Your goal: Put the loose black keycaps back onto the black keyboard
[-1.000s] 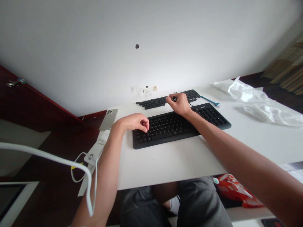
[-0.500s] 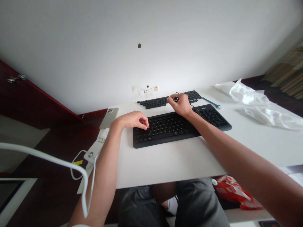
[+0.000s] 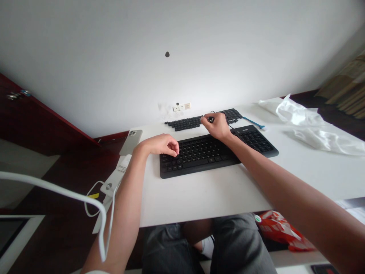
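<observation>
A black keyboard (image 3: 199, 164) lies across the white table in front of me. My left hand (image 3: 163, 144) rests at its upper left end, fingers curled in; whether they grip anything is hidden. Over the far edge of the keyboard, my right hand (image 3: 218, 125) is closed around a small dark object with a shiny end (image 3: 210, 119), whose kind I cannot make out. Behind the keyboard, loose black keycaps (image 3: 186, 123) lie in rows, partly covered by my right hand. A blue-handled brush (image 3: 253, 122) lies to the right of them.
At the table's left edge are a phone (image 3: 131, 142) and a white power strip (image 3: 111, 182) with a white cable (image 3: 57, 186). Crumpled clear plastic (image 3: 302, 114) covers part of the right side. Wall sockets (image 3: 181, 107) sit behind the table. Below hangs a red bag (image 3: 282, 228).
The view has shifted very slightly. Both hands keep nearly the same place and grip, and the keyboard and keycaps have not visibly moved.
</observation>
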Available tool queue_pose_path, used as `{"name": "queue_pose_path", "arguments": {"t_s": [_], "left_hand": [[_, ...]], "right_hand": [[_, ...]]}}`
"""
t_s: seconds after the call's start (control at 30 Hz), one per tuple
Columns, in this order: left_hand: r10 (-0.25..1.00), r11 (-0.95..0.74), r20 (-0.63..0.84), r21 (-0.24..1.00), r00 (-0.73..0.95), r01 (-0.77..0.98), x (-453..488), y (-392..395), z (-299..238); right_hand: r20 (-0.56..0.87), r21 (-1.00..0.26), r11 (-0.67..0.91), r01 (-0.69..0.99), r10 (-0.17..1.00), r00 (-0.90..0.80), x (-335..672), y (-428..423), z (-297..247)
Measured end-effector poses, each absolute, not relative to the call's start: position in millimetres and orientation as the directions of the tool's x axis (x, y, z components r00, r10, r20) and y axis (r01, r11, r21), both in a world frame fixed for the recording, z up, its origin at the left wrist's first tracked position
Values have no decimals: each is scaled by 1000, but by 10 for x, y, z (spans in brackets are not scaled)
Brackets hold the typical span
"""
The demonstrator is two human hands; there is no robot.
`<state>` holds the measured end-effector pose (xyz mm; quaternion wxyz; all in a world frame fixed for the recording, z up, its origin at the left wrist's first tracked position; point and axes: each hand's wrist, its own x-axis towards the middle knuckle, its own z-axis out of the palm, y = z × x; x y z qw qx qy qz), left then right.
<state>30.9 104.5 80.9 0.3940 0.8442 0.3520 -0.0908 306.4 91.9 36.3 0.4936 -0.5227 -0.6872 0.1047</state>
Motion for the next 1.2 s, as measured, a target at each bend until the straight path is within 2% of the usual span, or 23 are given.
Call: {"name": "queue_pose_path", "arguments": {"t_s": [0.43, 0.77, 0.93, 1.07, 1.2], "left_hand": [[524, -504, -385, 579, 760, 641, 314, 1033, 835], [526, -462, -369, 633, 766, 622, 320, 1045, 822], [601, -492, -264, 622, 755, 609, 368, 872, 852], [737, -483, -116, 598, 666, 639, 320, 670, 803], [784, -524, -49, 483, 619, 701, 270, 559, 781]], "right_hand": [[560, -665, 421, 617, 828, 39, 3058, 912, 374], [572, -658, 434, 615, 820, 32, 3068, 929, 351], [571, -671, 427, 606, 819, 56, 3079, 929, 362], [570, -673, 428, 603, 820, 54, 3073, 930, 360], [562, -672, 431, 603, 827, 36, 3057, 926, 347]]}}
